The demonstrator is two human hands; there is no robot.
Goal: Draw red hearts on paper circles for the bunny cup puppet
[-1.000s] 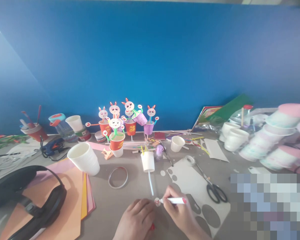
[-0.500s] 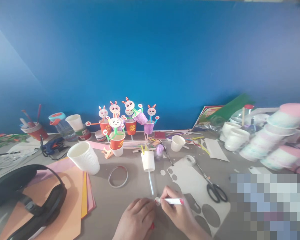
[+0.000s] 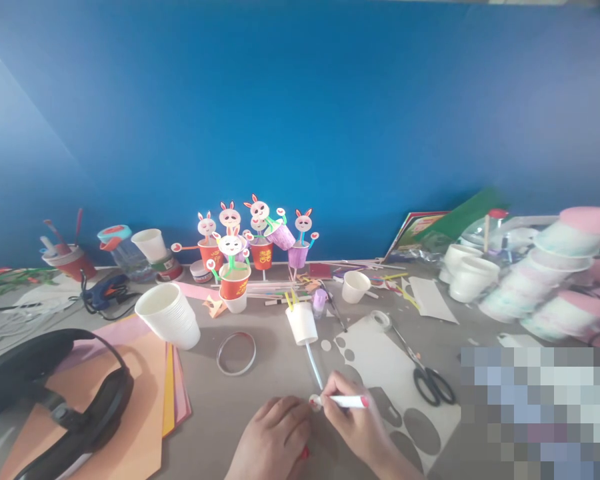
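Left hand (image 3: 275, 437) rests flat, knuckles up; right hand (image 3: 353, 423) has fingers pinched together.

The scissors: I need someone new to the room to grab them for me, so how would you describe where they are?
Start from the big white card sheet with round holes cut out of it, in front of the right hand. The scissors lie across its right edge, blades pointing back towards a roll of clear tape. Their black looped handles set them apart from the pale cups and paper scraps around them.
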